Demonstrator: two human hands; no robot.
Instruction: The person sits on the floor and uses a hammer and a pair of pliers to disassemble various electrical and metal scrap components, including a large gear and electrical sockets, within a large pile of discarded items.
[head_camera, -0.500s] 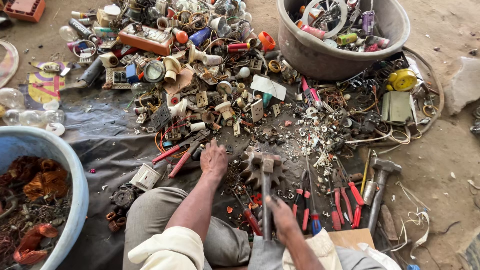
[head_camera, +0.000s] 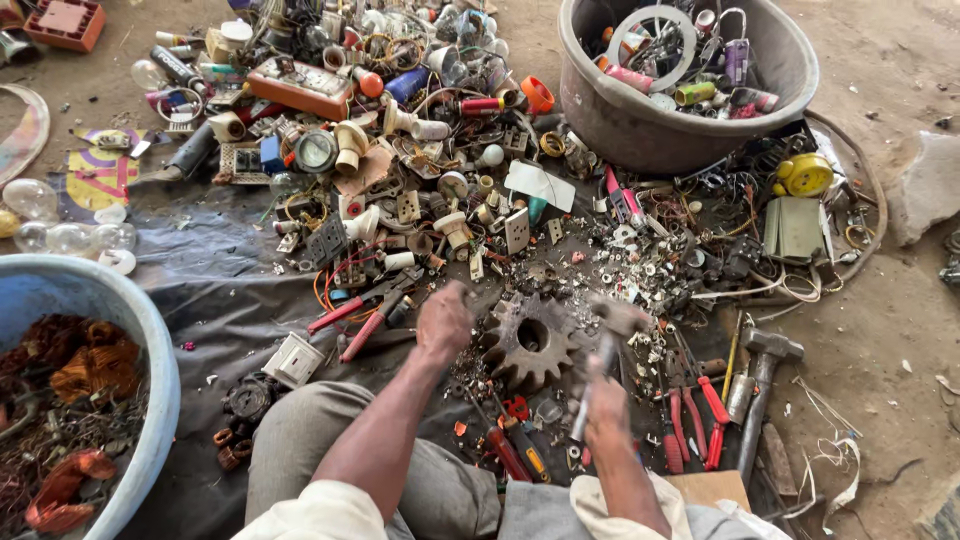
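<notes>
I sit on the ground before a heap of scrap. My left hand (head_camera: 443, 322) is closed, knuckles up, at the left edge of a rusty toothed gear wheel (head_camera: 530, 342) lying flat on the dark sheet; what it pinches is hidden. My right hand (head_camera: 604, 404) grips the handle of a hammer (head_camera: 605, 345), whose blurred head hangs just right of the gear. Red-handled pliers (head_camera: 362, 312) lie to the left of my left hand.
A grey tub (head_camera: 610, 110) of scrap stands at the back right, a blue tub (head_camera: 160, 400) with copper coils at the front left. Red-handled cutters (head_camera: 695, 420) and a second hammer (head_camera: 762, 385) lie at right. Switches, bulbs and wires cover the ground behind.
The hammer has swung from upright over the gear to the gear's right side, its head blurred. My left hand stays at the gear's left edge.
</notes>
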